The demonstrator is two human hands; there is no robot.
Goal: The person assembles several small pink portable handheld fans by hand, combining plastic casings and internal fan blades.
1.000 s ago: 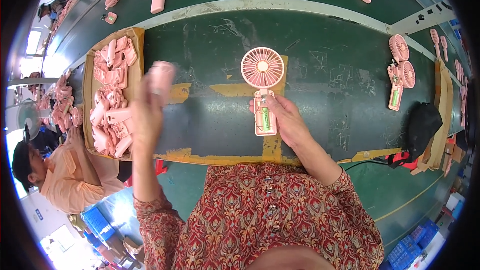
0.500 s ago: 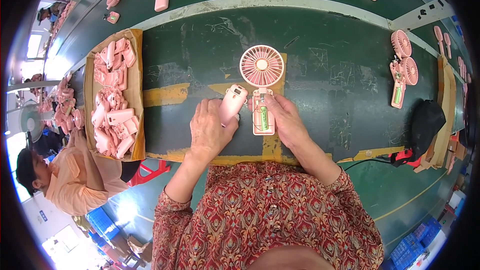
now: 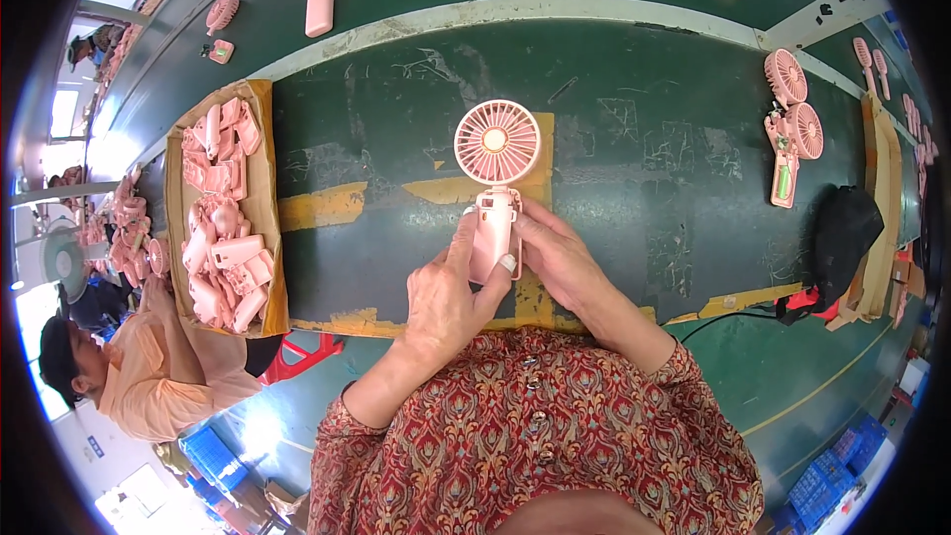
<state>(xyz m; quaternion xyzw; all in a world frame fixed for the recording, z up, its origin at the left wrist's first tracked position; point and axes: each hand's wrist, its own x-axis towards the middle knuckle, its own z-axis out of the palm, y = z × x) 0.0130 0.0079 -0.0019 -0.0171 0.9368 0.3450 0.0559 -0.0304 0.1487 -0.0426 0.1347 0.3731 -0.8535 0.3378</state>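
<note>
A pink handheld fan [image 3: 497, 143] lies in front of me, its round grille pointing away. My left hand [image 3: 448, 282] grips a pink handle cover [image 3: 491, 235], thumb and forefinger along its sides, and lays it over the fan's handle. The cover sits slightly left of the handle and hides the battery and wires. Closed on the right edge of the handle is my right hand [image 3: 561, 256]. Whether the cover is seated cannot be seen.
A cardboard box [image 3: 267, 193] of pink covers stands at the left. Two pink fans [image 3: 793, 124] lie at the right, one handle showing a green battery. A black bag [image 3: 845, 231] rests near the right edge. A co-worker [image 3: 149, 362] sits at the far left.
My left hand has moved right, bringing the handle cover from beside the fan onto its handle. The battery and wiring, visible before, are now covered. My right hand stays at the handle.
</note>
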